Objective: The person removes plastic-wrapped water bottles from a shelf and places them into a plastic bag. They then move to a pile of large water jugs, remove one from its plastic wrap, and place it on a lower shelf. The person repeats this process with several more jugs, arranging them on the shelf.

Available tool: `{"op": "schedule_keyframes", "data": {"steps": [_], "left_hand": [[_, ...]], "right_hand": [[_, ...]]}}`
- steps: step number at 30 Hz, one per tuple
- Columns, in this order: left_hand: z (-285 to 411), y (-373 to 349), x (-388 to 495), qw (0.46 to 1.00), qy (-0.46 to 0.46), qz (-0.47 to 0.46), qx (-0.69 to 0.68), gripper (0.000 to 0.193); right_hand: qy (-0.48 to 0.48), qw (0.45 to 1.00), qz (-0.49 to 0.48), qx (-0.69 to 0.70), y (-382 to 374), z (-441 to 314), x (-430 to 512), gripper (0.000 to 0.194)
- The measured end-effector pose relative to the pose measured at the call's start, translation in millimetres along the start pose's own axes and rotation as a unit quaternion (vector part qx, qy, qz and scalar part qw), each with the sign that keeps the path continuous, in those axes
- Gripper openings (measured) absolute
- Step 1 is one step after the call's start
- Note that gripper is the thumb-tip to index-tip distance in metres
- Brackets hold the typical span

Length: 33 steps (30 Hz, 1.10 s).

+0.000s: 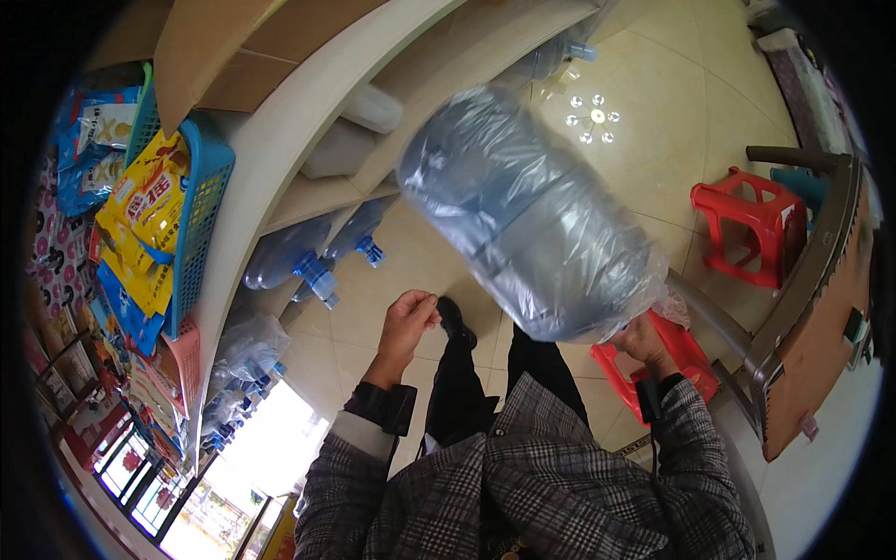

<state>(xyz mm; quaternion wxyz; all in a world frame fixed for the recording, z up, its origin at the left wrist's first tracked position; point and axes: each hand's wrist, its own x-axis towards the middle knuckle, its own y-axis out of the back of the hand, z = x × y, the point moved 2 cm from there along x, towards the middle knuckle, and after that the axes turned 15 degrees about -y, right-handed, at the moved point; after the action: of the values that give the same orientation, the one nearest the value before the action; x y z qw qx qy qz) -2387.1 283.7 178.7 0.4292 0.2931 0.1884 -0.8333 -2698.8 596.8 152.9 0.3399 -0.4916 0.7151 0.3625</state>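
A large clear water-cooler bottle (518, 210) in a thin plastic bag hangs tilted across the middle of the view. My right hand (635, 339) grips its lower right end, where the bag bunches up; the fingers are partly hidden by the bottle. To the left of the bottle, my left hand (411, 318) is raised over the floor with its fingers curled and thumb against them. Whether it pinches something small cannot be made out. More water bottles with blue caps (315, 274) lie on a low shelf to the left.
Snack packets fill a blue plastic basket (199, 210) on the shelf unit (260, 168) at left, near a cardboard box (245, 77). Red plastic stools (787, 224) stand at right beside a brown-framed table (805, 315). Bagged bottles (245, 350) sit lower left.
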Motion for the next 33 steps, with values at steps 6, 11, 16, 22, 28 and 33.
{"op": "schedule_keyframes", "data": {"steps": [6,11,16,22,28,33], "left_hand": [[-16,49,-30,1.0,0.003,0.005,0.02,0.016],[-52,119,-73,1.0,-0.022,-0.008,0.01,0.014],[-83,190,-125,0.999,-0.006,0.041,0.014,0.016],[-109,260,-180,0.991,-0.01,0.132,-0.006,0.015],[-125,307,-214,0.946,-0.109,0.286,-0.103,0.015],[-115,331,-230,0.886,-0.217,0.381,-0.155,0.014]], "right_hand": [[-0.056,0.982,0.001,-0.18,-33,16,-47,0.056],[-0.025,0.984,-0.027,-0.176,-91,39,-72,0.058],[-0.001,0.976,-0.071,-0.204,-152,28,-93,0.06],[-0.114,0.961,-0.167,-0.188,-226,-24,-105,0.05],[0.056,0.954,-0.278,-0.094,-309,-29,-80,0.037],[0.172,0.927,-0.278,-0.185,-357,-51,-75,0.036]]}}
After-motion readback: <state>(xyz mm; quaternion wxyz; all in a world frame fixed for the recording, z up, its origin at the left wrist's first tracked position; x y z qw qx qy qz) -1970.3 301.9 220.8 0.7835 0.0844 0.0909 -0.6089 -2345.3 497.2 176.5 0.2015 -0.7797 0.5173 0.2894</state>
